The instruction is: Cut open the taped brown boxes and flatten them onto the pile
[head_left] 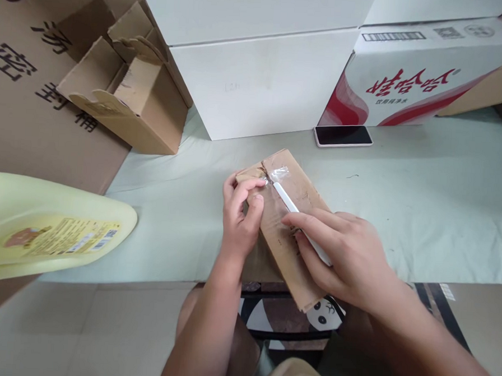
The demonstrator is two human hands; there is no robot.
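A flat brown cardboard box [278,248] lies slanted across the front edge of the green cloth, its near end jutting out over my lap. My left hand [241,218] grips its far left side, with curled fingers and the thumb resting on top. Clear tape [280,173], partly loose and crinkled, shows at the far end beside my left fingertips. In my right hand [350,255] is a slim white utility knife [287,197], its tip pointing at the tape by my left index finger. Whether the blade touches the tape I cannot tell.
A phone [344,136] lies beyond the box, near white cartons [264,88] and a red-and-white carton [408,78]. Open cardboard boxes [162,107] stand at back left. A yellow bottle [55,231] is at the left, close to the camera.
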